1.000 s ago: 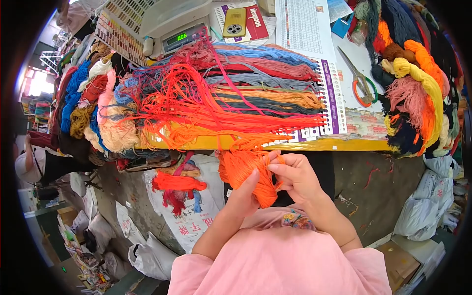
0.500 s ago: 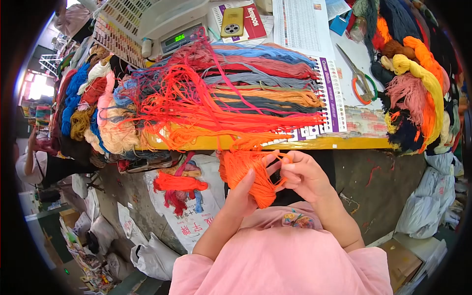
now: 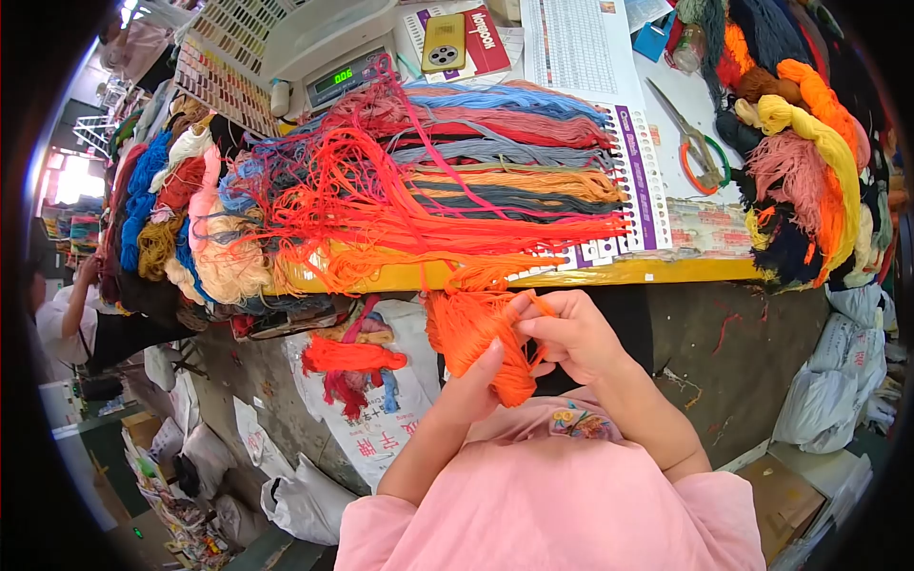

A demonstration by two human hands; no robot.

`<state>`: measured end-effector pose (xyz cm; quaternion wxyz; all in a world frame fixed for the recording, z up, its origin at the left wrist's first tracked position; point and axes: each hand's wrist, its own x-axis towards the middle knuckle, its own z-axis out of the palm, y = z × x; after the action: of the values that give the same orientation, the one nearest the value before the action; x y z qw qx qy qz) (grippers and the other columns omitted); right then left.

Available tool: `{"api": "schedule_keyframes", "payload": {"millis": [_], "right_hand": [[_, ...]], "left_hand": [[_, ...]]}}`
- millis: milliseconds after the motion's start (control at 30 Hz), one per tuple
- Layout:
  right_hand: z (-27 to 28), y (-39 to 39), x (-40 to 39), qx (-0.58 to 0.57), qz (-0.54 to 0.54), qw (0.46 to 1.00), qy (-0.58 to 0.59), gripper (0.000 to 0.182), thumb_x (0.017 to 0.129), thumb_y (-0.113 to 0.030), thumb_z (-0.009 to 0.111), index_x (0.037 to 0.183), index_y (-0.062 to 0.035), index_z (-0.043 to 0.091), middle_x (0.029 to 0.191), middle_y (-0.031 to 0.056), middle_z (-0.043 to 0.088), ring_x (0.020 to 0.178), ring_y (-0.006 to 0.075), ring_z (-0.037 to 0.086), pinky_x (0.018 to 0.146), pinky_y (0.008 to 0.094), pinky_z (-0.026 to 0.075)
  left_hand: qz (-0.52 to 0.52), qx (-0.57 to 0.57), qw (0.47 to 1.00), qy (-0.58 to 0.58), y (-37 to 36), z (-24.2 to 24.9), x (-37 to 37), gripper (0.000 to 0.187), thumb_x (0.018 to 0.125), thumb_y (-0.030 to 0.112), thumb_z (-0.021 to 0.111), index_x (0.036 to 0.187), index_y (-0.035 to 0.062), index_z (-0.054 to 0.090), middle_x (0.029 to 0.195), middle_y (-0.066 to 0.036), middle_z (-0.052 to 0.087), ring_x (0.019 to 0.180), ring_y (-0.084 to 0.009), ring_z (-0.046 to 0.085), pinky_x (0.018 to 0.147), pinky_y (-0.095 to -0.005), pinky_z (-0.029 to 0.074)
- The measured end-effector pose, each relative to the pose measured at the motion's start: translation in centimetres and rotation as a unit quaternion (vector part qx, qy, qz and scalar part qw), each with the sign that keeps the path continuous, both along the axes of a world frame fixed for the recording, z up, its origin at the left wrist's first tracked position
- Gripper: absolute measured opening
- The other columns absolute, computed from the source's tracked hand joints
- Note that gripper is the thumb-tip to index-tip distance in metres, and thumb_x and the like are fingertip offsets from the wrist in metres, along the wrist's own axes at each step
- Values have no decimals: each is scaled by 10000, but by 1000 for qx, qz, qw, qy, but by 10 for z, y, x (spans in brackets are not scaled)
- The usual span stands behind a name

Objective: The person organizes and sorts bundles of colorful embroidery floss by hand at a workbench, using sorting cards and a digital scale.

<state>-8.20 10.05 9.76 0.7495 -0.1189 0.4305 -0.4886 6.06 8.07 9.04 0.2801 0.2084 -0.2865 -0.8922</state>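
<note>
An orange skein of embroidery thread [image 3: 466, 328] hangs in front of the table edge, over my lap. My left hand [image 3: 478, 381] is closed around its lower part, the thumb lying across the strands. At the skein's right side, my right hand [image 3: 566, 333] pinches a few orange strands between thumb and fingers. Above the hands, red and orange threads [image 3: 495, 233] stretch along the table's front, fixed at their right ends to a punched thread card [image 3: 640, 176]. Blue, grey, pink and brown hanks lie in rows behind them.
Scissors [image 3: 693, 143] with red and green handles lie right of the card. A scale [image 3: 347, 76], a phone [image 3: 445, 45] and a red notebook [image 3: 486, 43] are at the back. Yarn heaps [image 3: 809, 162] flank the table. Another person [image 3: 71, 319] is at far left.
My right hand has moved slightly left and in against the skein, and the strands it had drawn out in a loop are now closer to the bundle. My left hand keeps its hold.
</note>
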Motion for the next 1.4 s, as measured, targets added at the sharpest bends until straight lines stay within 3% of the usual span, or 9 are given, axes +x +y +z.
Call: {"api": "schedule_keyframes", "payload": {"millis": [333, 433, 633, 700, 800, 900, 1000, 1233, 1400], "right_hand": [[-12, 13, -17, -52, -43, 991, -115, 84, 759, -25, 506, 789, 10, 576, 650, 2, 516, 470, 32, 344, 415, 175, 315], [-5, 12, -19, -56, -34, 991, -116, 74, 762, -34, 513, 795, 1, 569, 647, -8, 501, 488, 29, 355, 432, 175, 319], [-1, 13, -19, -82, 30, 994, -67, 110, 776, -66, 518, 866, -10, 550, 635, -34, 481, 478, 4, 340, 402, 162, 259], [-3, 15, -20, -74, 34, 996, -28, 152, 780, -76, 512, 913, -10, 545, 627, -46, 472, 473, -5, 334, 394, 157, 235], [-2, 14, -19, -25, -20, 995, -90, 149, 770, -70, 521, 898, -14, 572, 629, -52, 481, 465, -10, 323, 398, 156, 217], [7, 13, -14, -39, 36, 996, 75, 114, 750, -52, 541, 832, -5, 605, 691, -27, 525, 484, -4, 354, 411, 152, 243], [18, 10, -7, -31, 52, 991, 122, 78, 730, -35, 556, 753, 3, 620, 727, -2, 557, 507, 2, 389, 415, 153, 262], [2, 12, -14, -43, 18, 998, 34, 136, 714, -19, 568, 837, 14, 617, 797, 33, 584, 564, 26, 459, 461, 157, 350], [3, 16, -13, -42, -25, 998, -35, 136, 732, -30, 562, 855, 9, 605, 819, 39, 578, 572, 36, 472, 466, 173, 355]], "left_hand": [[15, 58, 998, -10, 0, -1, -1, 633, 843, 426, 338, 1280, -8, 191, 1321, -130, 226, 1220, -237, 242, 970, -380, 249], [11, 99, 994, 45, 1, -9, 4, 525, 858, 357, 363, 1252, 18, 286, 1311, -110, 265, 1221, -219, 250, 924, -439, 318], [41, 97, 994, 27, 1, -9, 9, 527, 862, 356, 350, 1235, -13, 305, 1294, -123, 293, 1208, -218, 273, 981, -362, 244], [33, 64, 997, 13, 0, -6, 6, 543, 870, 374, 302, 1238, -25, 297, 1318, -150, 234, 1194, -234, 284, 959, -387, 271], [22, 18, 1000, 0, -2, -5, 4, 557, 875, 385, 274, 1241, -35, 284, 1330, -163, 203, 1190, -243, 289, 950, -399, 281], [12, 40, 999, 17, -3, 0, 0, 532, 873, 357, 315, 1241, -27, 291, 1304, -138, 266, 1178, -219, 314, 932, -375, 313], [9, 60, 998, 22, -2, 2, -3, 530, 870, 350, 340, 1243, -23, 290, 1279, -120, 312, 1149, -200, 352, 913, -359, 338], [36, 95, 994, 30, -4, 4, 0, 512, 860, 329, 380, 1225, -25, 318, 1241, -109, 360, 1126, -183, 374, 904, -351, 344], [65, 25, 993, -93, 0, 6, -6, 365, 841, 230, 442, 1112, -13, 438, 1049, -108, 499, 968, -183, 485, 829, -321, 397]]}}
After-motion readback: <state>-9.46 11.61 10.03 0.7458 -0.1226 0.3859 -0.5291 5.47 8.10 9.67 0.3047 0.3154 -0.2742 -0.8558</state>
